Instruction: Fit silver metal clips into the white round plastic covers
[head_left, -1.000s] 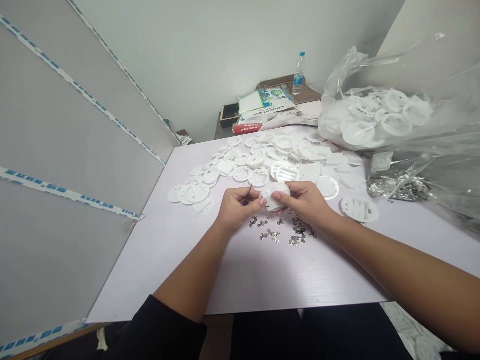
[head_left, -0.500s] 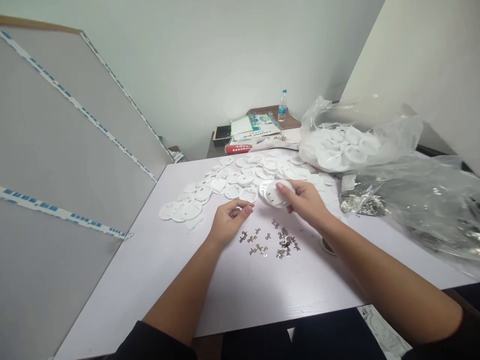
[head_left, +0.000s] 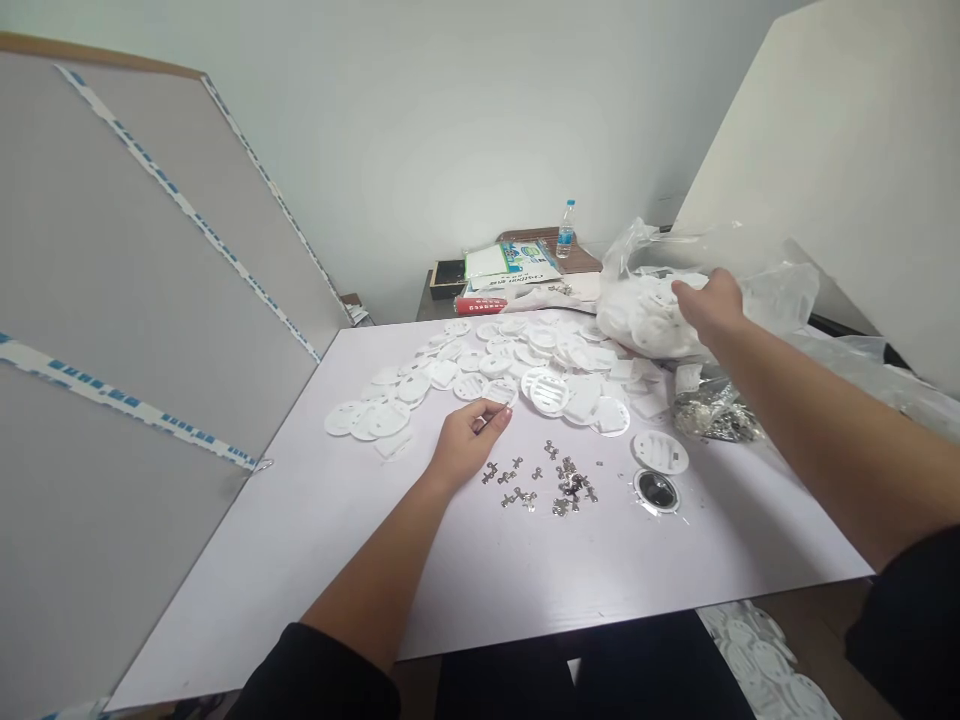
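Since the earlier frame, my right hand [head_left: 711, 303] has swung away from the centre, without its disc there, to the clear bag [head_left: 786, 297] at the upper right. The smooth white table [head_left: 450, 590] spreads across the middle. On it the crinkled, thin plastic bag runs lengthwise left to right, bulging with round white discs [head_left: 651, 312] facing mixed ways. My right fingers are hidden behind the hand, so I can't tell their grip. The disc pile [head_left: 529, 350] arcs over mid-frame, matte and overlapping, some ribbed. My left hand [head_left: 466, 440] hovers just below it, fingers curled and narrow; I can't tell what they pinch. Right of centre lie a flat ribbed disc [head_left: 660, 453], a dark-centred ring [head_left: 658, 491] and, smallest, shiny metal pieces [head_left: 574, 485] pointing every way.
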